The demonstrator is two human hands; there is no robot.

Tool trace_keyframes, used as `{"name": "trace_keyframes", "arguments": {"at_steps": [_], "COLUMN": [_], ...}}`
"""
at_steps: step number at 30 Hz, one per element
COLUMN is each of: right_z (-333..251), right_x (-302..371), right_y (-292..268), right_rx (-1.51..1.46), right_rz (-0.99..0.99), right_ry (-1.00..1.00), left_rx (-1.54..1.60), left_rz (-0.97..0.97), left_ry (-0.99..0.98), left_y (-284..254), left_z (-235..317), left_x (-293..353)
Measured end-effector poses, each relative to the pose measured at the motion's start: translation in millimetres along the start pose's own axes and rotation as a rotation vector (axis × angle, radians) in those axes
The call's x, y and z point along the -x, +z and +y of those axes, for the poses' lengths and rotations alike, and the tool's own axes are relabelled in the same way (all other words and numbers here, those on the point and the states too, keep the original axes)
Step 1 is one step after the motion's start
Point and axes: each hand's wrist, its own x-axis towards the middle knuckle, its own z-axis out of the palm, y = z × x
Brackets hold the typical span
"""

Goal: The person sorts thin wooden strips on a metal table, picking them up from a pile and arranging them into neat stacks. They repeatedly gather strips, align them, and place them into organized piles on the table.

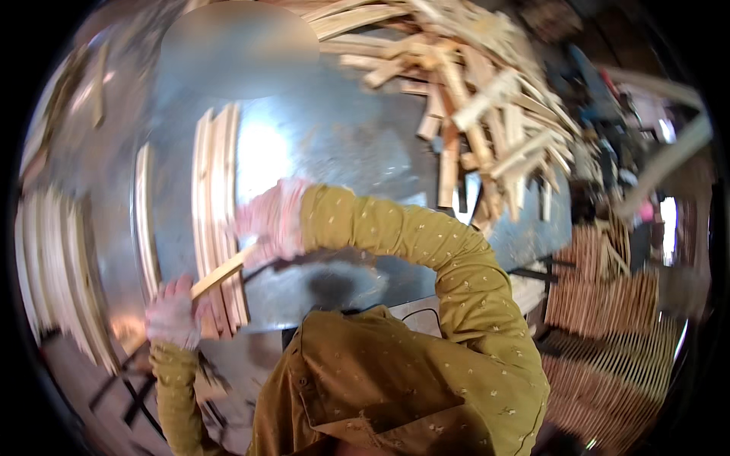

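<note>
A pale wooden strip (pixel 220 275) slants between my two gloved hands, over the near part of a metal table (pixel 342 144). My left hand (pixel 173 313) is closed on its lower end by the table's near edge. Farther up and to the right, my right hand (pixel 272 219) grips the other end, its fingers smeared by motion. Beneath the strip lies a row of long wooden strips (pixel 213 167), side by side and pointing away from me. A single strip (pixel 146 213) lies apart to the left of that row.
A loose heap of wood pieces (pixel 479 99) covers the table's far right. More long strips (pixel 61 266) stand together at the far left. Neat stacks of wooden slats (pixel 601 304) are at the right, beyond the table. A blurred round patch (pixel 239 49) hides the far side.
</note>
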Motion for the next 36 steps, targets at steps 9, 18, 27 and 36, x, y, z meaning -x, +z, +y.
{"name": "trace_keyframes", "arguments": {"at_steps": [9, 18, 27, 36], "right_z": [291.7, 109.8, 91.8, 181.9], "right_x": [183.3, 124.4, 152.5, 70.7], "right_y": [5.3, 128.7, 57.4, 182.5], "right_rx": [-0.017, -1.085, -0.611, -0.419], "right_rz": [0.804, 1.352, 0.347, 0.455], "right_ry": [1.849, 0.887, 0.421, 0.872], "left_rx": [-0.142, 0.714, 2.218, 2.046], "left_rz": [0.391, 0.886, -0.908, -0.293], "left_ry": [-0.467, -0.017, 0.235, 0.106], "left_y": [108.4, 77.7, 111.9, 143.2], "left_z": [-114.0, 24.2, 211.0, 213.8], "left_x": [-97.8, -97.9, -127.9, -122.2]}}
